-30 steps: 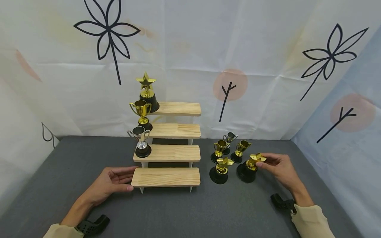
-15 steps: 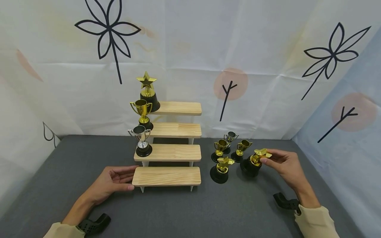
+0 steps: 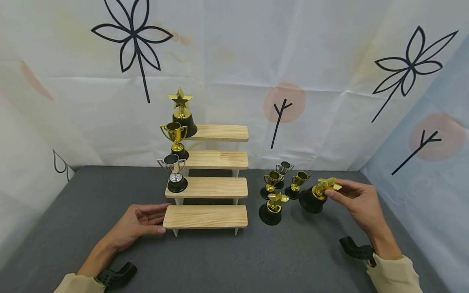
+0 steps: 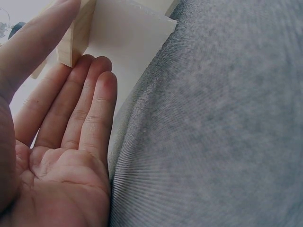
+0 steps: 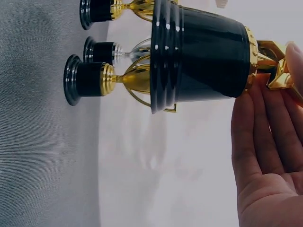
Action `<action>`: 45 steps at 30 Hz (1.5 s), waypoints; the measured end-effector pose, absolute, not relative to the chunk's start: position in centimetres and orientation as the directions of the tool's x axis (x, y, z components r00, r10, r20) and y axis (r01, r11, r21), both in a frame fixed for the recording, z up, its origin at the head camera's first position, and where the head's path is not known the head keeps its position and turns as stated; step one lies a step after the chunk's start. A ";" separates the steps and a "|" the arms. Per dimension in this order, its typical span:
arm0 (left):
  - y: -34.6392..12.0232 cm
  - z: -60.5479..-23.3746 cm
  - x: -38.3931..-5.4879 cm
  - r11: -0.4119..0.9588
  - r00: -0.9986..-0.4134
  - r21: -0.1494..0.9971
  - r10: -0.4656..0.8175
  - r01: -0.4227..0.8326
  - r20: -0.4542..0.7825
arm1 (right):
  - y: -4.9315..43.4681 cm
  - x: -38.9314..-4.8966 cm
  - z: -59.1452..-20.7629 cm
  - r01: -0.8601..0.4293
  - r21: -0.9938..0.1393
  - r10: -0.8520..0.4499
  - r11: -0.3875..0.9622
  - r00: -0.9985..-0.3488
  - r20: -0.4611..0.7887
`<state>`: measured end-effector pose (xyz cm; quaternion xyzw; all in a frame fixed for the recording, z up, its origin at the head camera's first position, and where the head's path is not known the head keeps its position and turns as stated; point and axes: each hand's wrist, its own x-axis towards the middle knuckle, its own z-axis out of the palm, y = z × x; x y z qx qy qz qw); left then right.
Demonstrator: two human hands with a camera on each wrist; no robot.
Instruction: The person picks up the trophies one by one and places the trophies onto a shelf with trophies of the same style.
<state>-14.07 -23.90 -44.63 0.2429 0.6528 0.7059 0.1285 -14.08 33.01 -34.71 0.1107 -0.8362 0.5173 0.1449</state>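
My right hand (image 3: 360,201) pinches the gold star top of a star trophy (image 3: 311,200) between thumb and fingers. The trophy leans slightly, and in the right wrist view its black base (image 5: 213,54) hangs above the table. At the left end of the lowest step of a wooden display stand (image 3: 205,216), my left hand (image 3: 135,224) holds the board, thumb at the front corner and fingers behind. On the upper steps, at their left ends, stand a silver cup trophy (image 3: 176,179), a gold cup trophy (image 3: 177,140) and a gold star trophy (image 3: 183,118).
Right of the stand, another star trophy (image 3: 270,213) stands on the grey table (image 3: 234,264). Behind it are two small gold cups, one left (image 3: 270,185) and one right (image 3: 295,185), plus a small silver cup (image 3: 284,167). A printed cloth backdrop (image 3: 231,49) rises behind the table.
My right hand has lifted the star trophy off the table and moved it right and slightly back. The left hand stays at the stand.
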 end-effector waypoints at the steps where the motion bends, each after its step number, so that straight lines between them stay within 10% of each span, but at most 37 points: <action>1: -23.9 -44.6 -14.0 -0.114 -0.850 0.984 0.497 0.135 0.174 | 32.9 -14.0 -34.6 -0.332 -0.832 -0.027 0.445 -0.933 0.358; 45: -24.0 -44.6 -14.1 -0.119 -0.853 0.985 0.496 0.122 0.165 | 29.4 -12.4 -30.9 -0.429 -0.831 0.096 0.353 -0.867 0.488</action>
